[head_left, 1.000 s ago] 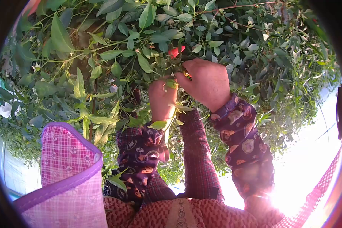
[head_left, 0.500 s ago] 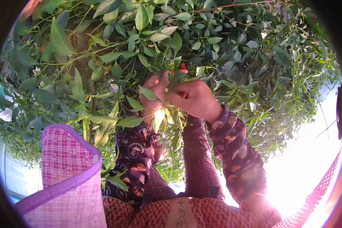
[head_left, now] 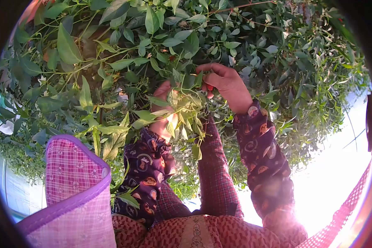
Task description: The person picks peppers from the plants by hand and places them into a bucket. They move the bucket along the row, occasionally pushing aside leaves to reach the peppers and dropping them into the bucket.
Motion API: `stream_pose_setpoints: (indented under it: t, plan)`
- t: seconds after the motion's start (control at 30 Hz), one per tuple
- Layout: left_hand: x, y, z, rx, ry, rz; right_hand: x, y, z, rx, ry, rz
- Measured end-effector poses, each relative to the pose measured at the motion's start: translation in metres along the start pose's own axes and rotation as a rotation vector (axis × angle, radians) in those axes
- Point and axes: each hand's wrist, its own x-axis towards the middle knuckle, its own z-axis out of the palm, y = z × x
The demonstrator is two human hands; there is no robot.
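Two bare hands are seen. One small red fruit, partly hidden, is held in the curled fingers of the right hand (head_left: 231,86). The left hand (head_left: 162,110) is partly covered by pointed green leaves (head_left: 186,108); its grip cannot be made out.

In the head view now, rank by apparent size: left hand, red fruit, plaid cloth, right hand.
Largest: plaid cloth
Middle: right hand and left hand, unranked; leaves partly cover the left
Smallest: red fruit, only the part showing at the right hand
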Motion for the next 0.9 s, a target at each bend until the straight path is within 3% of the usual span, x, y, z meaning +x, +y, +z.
stream_pose_setpoints:
  t: [0.1, 0.23, 0.3, 0.4, 0.43, 0.5, 0.57, 0.6, 0.67, 0.7, 0.8, 0.83, 0.87, 0.9]
  plan:
    - [0.002, 0.003, 0.004, -0.042, 0.115, -0.046, -0.002, 0.003, 0.016, 0.028, -0.028, -0.060]
    - [0.011, 0.015, 0.034, -0.188, 0.386, -0.163, -0.018, -0.001, 0.033, -0.133, 0.089, -0.159]
    - [0.016, 0.023, 0.052, -0.308, 0.590, -0.240, -0.022, -0.008, 0.041, -0.414, 0.152, -0.257]
    - [0.016, 0.032, 0.073, -0.437, 0.781, -0.291, -0.018, -0.003, 0.046, -0.553, 0.137, -0.436]
    - [0.015, 0.034, 0.073, -0.445, 0.770, -0.280, -0.019, -0.006, 0.049, -0.677, 0.149, -0.517]
    - [0.001, 0.029, 0.064, -0.366, 0.559, -0.208, -0.024, -0.012, 0.057, -0.734, 0.217, -0.532]
    - [-0.003, 0.018, 0.043, -0.280, 0.347, -0.125, -0.022, -0.013, 0.058, -1.011, 0.224, -0.903]
    - [-0.002, 0.012, 0.029, -0.236, 0.246, -0.083, -0.026, -0.015, 0.068, -1.006, 0.223, -1.028]
    - [0.015, -0.007, -0.019, -0.124, 0.017, -0.063, -0.040, -0.012, 0.077, -1.026, 0.123, -1.073]
    - [0.016, -0.014, -0.027, -0.045, -0.019, -0.034, -0.054, -0.015, 0.081, -1.030, 0.031, -1.123]
    - [0.026, -0.011, -0.024, 0.273, 0.038, 0.045, -0.070, -0.049, 0.097, -0.865, 0.015, -1.174]
    - [0.020, -0.015, -0.026, 0.383, 0.055, 0.096, -0.071, -0.072, 0.102, -0.776, 0.097, -1.105]
    - [0.021, -0.015, -0.025, 0.495, 0.070, 0.132, -0.079, -0.097, 0.116, -0.473, 0.253, -0.803]
    - [0.022, -0.017, -0.027, 0.600, 0.084, 0.167, -0.071, -0.120, 0.123, 0.007, 0.249, -0.607]
